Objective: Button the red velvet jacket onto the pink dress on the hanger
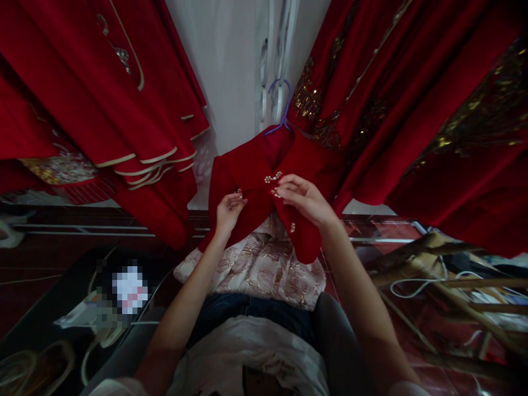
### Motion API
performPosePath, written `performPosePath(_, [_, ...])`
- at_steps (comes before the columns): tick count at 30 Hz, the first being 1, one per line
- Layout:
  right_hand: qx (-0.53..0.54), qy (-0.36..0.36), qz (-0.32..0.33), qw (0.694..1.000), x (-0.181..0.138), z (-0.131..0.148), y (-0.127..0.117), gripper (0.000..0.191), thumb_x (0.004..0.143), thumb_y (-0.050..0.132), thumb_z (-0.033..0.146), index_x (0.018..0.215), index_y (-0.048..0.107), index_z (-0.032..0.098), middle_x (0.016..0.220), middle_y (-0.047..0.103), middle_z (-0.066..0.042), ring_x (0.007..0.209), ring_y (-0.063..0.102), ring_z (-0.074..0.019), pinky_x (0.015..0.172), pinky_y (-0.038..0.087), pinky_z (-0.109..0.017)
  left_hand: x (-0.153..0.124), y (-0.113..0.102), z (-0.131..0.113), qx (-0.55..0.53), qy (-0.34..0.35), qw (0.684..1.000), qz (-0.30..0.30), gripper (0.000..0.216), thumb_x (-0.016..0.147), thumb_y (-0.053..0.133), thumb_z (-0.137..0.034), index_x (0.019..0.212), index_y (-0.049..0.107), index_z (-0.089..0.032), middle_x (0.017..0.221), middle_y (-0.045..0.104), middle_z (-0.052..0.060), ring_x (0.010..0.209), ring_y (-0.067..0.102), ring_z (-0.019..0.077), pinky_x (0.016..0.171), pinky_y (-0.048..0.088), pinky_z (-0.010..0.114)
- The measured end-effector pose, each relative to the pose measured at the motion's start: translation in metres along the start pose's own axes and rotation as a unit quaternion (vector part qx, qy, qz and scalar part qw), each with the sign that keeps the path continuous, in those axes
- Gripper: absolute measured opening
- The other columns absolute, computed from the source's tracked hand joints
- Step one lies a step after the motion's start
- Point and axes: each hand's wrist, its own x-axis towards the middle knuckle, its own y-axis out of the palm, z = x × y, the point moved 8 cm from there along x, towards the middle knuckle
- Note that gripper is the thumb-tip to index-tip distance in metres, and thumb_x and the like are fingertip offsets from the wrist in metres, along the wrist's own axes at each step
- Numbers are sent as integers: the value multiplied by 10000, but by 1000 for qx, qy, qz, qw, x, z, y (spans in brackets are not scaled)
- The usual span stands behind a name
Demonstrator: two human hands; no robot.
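A red jacket (251, 159) hangs in front of me on a purple wire hanger (284, 118), with its front partly open. Ornamental clasps (273, 177) with pale, pearl-like beads run down the front. My left hand (231, 212) pinches the left side of the jacket, and a small beaded piece (238, 192) shows at its fingertips. My right hand (307, 199) is closed on the front edge beside another beaded clasp (275, 192). One more beaded clasp (292, 227) sits lower down, apart from both hands. The fingers partly hide what each pinch holds.
Red garments (152, 99) with pale trim hang at left, and gold-sequined red garments (379, 110) at right. Shiny pale brocade fabric (264, 269) lies across my lap. A dark surface (37, 319) with a plastic bag (78, 311) is at lower left. Wooden poles (462, 283) stand at right.
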Motion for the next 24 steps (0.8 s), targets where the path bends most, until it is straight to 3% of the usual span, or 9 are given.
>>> performPosePath(2, [-65,-5,11,998,18,-19,20,248,756,724,314,949,609,209,875,664,-8,817,639,-120,740,545,-252,3,-1,0,6,-1,1000,-3,288,660,752,-300,876,638,-148,869,697,51,803,655,132,859,517,312])
performPosePath(5, [-196,-69,-74,975,39,-41,33,148,782,672,263,902,610,204,853,658,-14,784,632,-119,735,539,-255,7,-2,-2,19,6,1000,-4,241,680,725,-303,849,664,-142,879,718,66,812,666,144,859,525,319])
performPosePath(8, [-267,-70,-97,956,52,-63,41,98,802,625,214,898,605,209,841,659,-11,736,630,-116,683,539,-245,10,-4,-4,7,7,1000,-4,248,696,709,-314,874,685,-143,923,730,73,848,676,151,882,529,325])
performPosePath(12, [-296,-70,-110,946,59,-74,40,96,803,607,174,894,604,203,812,652,-3,708,624,-110,708,533,-245,11,-5,-1,-19,-25,999,6,267,747,651,-346,900,703,-134,958,732,84,831,685,145,866,546,329])
performPosePath(18, [-305,-94,-97,943,63,-75,39,74,819,599,177,886,617,201,842,675,-2,721,628,-108,718,510,-234,14,-2,-4,4,5,1000,19,282,667,746,-300,895,707,-139,915,742,75,831,688,152,897,534,338])
performPosePath(24, [-324,-102,-125,932,62,-75,39,54,853,570,212,892,607,205,846,676,-7,727,628,-116,730,501,-241,18,-4,-1,32,18,999,12,241,688,732,-287,879,721,-139,915,745,82,828,694,161,891,533,346])
